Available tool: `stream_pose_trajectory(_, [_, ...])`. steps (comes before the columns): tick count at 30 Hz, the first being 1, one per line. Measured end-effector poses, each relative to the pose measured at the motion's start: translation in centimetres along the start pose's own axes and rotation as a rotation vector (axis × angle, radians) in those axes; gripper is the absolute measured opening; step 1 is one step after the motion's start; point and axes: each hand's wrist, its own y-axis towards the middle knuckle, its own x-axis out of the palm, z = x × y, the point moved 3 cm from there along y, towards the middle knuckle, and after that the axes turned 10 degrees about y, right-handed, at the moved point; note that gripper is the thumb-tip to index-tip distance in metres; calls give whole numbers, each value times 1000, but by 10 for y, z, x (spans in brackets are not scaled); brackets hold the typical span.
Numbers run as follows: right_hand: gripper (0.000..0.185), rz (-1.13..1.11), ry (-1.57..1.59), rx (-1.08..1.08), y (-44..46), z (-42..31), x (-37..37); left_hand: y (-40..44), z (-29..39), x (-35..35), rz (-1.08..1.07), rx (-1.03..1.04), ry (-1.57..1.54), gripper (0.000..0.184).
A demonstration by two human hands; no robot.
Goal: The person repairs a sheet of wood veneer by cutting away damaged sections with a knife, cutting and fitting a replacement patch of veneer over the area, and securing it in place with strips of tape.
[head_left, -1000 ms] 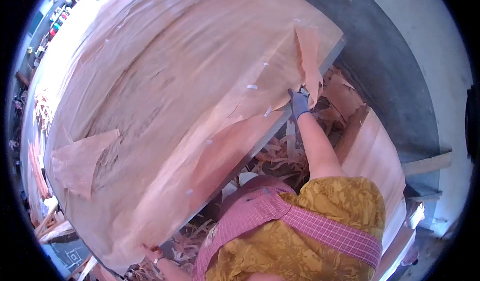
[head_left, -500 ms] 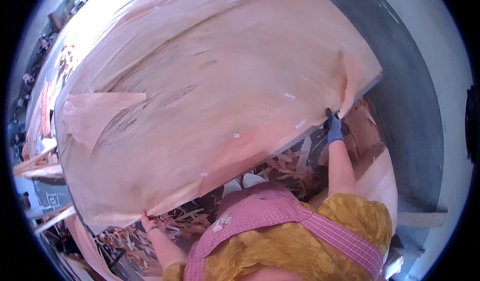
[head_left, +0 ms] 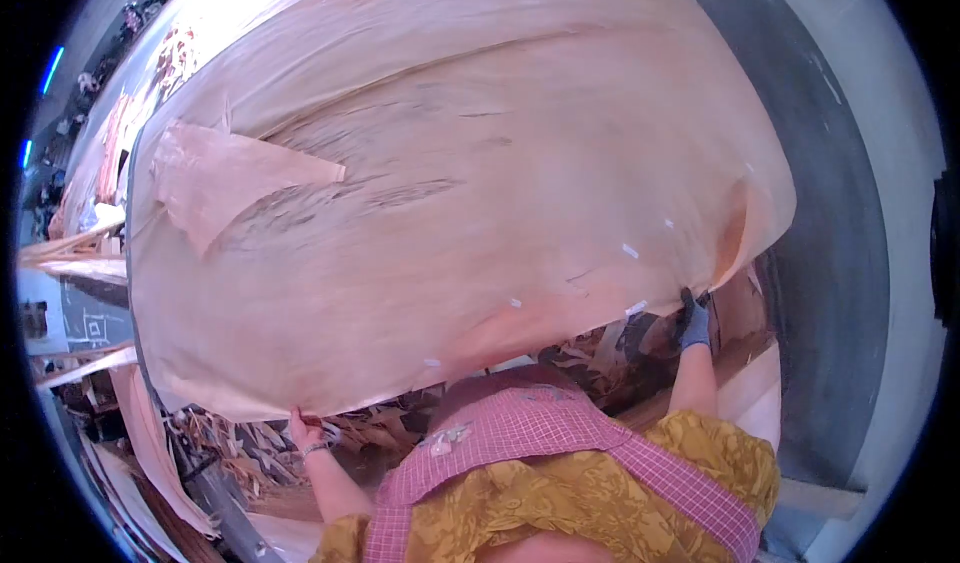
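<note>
A large thin pinkish wood sheet (head_left: 560, 163) covers the table before me, with small white tape pieces near its front edge. Bare, with a bracelet at the wrist, my left hand (head_left: 305, 431) pinches the front edge at the left. My right hand (head_left: 694, 321), in a grey-blue glove with dark fingertips, is closed on the edge at the right. Beside it a strip of the sheet curls up in a fold (head_left: 733, 233). An irregular loose veneer piece (head_left: 235, 178) lies on the sheet at the left.
Torn wood scraps (head_left: 380, 428) litter the floor between the table and my apron. A stack of pale boards (head_left: 755, 393) stands at the right. Long strips (head_left: 75, 258) stick out at the far left. A grey floor band (head_left: 830, 233) runs along the right.
The view has turned and shifted. The sheet's front edge now hangs closer to my body, with both hands on it. The curled strip at the right has folded over more.
</note>
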Motion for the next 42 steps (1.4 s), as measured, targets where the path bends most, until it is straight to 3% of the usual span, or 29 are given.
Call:
stream_pose_trajectory(2, [36, -29, 27, 162, -9, 3, -3, 1, -2, -8, -21, 15, -1, 15])
stream_pose_trajectory(4, [43, -42, 77, 103, -45, -14, 15, -11, 5, 2, 29, 17, -8, 14])
stream_pose_trajectory(8, [59, -10, 60, 270, -91, -43, 41, -13, 4, 6, -1, 28, -76, 11])
stream_pose_trajectory(10, [57, -17, -51, 262, -100, -52, 54, -1, -4, -7, -96, 62, -45, 12])
stream_pose_trajectory(14, [46, -121, -41, 322, 5, -6, -29, -27, -5, 13, 26, 143, -105, 17])
stream_pose_trajectory(16, [42, -67, -206, 208, -34, -38, 11, -31, 0, 13, 67, 145, -63, 18])
stream_pose_trajectory(18, [47, -136, -85, 438, -9, -28, -4, -32, -1, 10, 105, 175, -22, 17])
stream_pose_trajectory(20, [52, -249, -60, 379, -7, -24, 0, -50, 9, 26, 109, 183, -62, 20])
stream_pose_trajectory(23, [57, -210, -339, 271, -23, -41, 11, -49, 8, 22, 83, 262, -108, 29])
stream_pose_trajectory(27, [53, -169, -18, 426, -18, -23, 3, -50, 15, 17, 107, 182, -36, 33])
stream_pose_trajectory(30, [48, -118, -251, 289, -20, -14, 34, -36, 27, 7, 74, 318, -185, 32])
stream_pose_trajectory(32, [45, -78, -415, 154, -29, -12, 57, -13, 36, -14, 135, 283, -166, 37])
stream_pose_trajectory(37, [38, 21, -763, -289, -66, -4, 112, 7, 101, -39, 74, 397, -225, 47])
stream_pose_trajectory(40, [34, -21, -817, -480, -112, 15, 147, 40, 142, -62, 120, 421, -282, 48])
stream_pose_trajectory(42, [31, -170, -776, -525, -164, 49, 186, 75, 176, -88, 149, 407, -315, 49])
